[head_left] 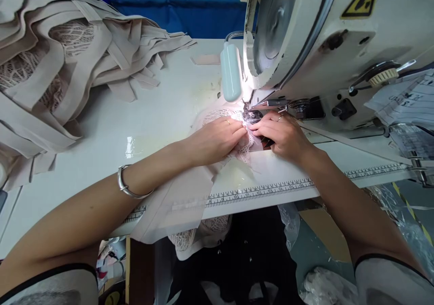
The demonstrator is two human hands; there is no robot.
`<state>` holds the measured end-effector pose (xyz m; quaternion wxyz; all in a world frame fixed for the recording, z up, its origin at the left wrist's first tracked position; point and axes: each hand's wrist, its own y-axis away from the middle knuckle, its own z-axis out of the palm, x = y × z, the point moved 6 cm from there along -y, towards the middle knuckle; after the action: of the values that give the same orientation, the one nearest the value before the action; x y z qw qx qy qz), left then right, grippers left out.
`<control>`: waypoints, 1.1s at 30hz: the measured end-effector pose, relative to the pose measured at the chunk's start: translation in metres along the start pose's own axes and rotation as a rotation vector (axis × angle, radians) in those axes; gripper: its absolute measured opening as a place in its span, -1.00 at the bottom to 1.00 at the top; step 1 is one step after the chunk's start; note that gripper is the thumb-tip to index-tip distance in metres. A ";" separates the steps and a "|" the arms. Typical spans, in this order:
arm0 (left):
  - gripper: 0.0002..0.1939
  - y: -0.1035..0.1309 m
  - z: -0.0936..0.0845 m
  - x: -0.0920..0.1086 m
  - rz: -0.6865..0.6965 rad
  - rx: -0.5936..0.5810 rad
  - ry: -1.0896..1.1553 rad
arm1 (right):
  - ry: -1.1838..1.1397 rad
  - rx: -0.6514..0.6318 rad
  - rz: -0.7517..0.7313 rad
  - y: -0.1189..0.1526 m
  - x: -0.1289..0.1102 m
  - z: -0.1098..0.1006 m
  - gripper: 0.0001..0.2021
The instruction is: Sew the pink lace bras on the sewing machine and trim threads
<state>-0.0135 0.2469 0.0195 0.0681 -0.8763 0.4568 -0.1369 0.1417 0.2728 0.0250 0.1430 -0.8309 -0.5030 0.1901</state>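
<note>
Under the lit needle area of a white sewing machine [325,65] lies a pale pink lace fabric piece [244,152] with a scalloped edge. My left hand [219,140] rests on the lace just left of the presser foot [253,116], its fingers curled together and gripping the fabric. My right hand [285,135] pinches the fabric's edge to the right of the foot, fingertips almost meeting those of the left. Sheer beige fabric [179,201] trails from the piece under my left forearm and over the table's front edge. Fingers hide part of the fabric.
A big heap of beige strips and lace pieces [84,60] covers the table's left side. A pale green lamp [230,72] stands close by the needle. A measuring tape [261,190] runs along the front edge. A narrow strip [352,144] stretches rightward to a metal guide.
</note>
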 end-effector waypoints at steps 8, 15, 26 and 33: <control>-0.76 0.001 -0.002 -0.010 -0.020 0.095 0.006 | 0.012 -0.043 0.035 0.000 0.001 0.003 -0.66; -0.65 -0.003 0.001 -0.004 0.009 0.048 -0.131 | 0.045 -0.035 0.062 0.001 0.001 0.003 -0.70; -0.60 -0.003 -0.003 0.000 0.022 0.077 -0.218 | 0.131 0.012 -0.052 -0.001 -0.007 -0.002 -0.66; -0.70 -0.002 -0.003 -0.002 -0.028 0.122 -0.260 | 0.117 -0.003 -0.027 -0.001 -0.006 -0.003 -0.67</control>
<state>-0.0143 0.2497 0.0229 0.1778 -0.8873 0.4226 -0.0507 0.1393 0.2678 0.0290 0.1736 -0.8338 -0.5054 0.1385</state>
